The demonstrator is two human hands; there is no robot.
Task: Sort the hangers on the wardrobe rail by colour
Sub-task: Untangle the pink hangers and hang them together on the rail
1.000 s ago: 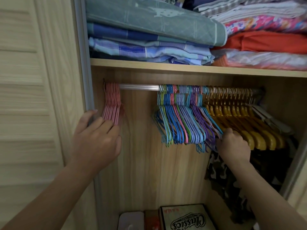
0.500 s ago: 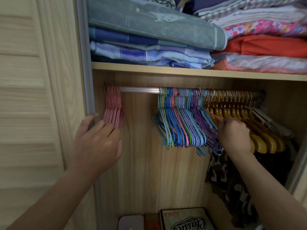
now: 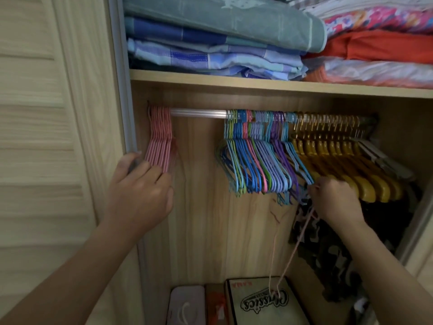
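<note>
A metal rail (image 3: 196,113) runs under the shelf. A bunch of pink hangers (image 3: 160,137) hangs at its far left. My left hand (image 3: 140,193) rests with its fingers against their lower ends, thumb on the door frame edge. A mixed bunch of blue, green, purple and pink hangers (image 3: 255,160) hangs in the middle, with yellow hangers (image 3: 339,156) to its right. My right hand (image 3: 337,200) is just below where these two bunches meet and pinches a thin pink hanger (image 3: 297,245). That hanger is off the rail and dangles down to the left.
The shelf (image 3: 234,82) above carries stacked folded linens (image 3: 222,31). A camouflage garment (image 3: 328,254) hangs under the yellow hangers. Pale hangers (image 3: 384,160) sit at the far right. Boxes (image 3: 262,301) stand on the wardrobe floor. A louvred door (image 3: 46,137) is on the left.
My right hand has drawn a pink hanger out from the mixed bunch, and it now dangles below the hand. My left hand has stayed at the pink bunch.
</note>
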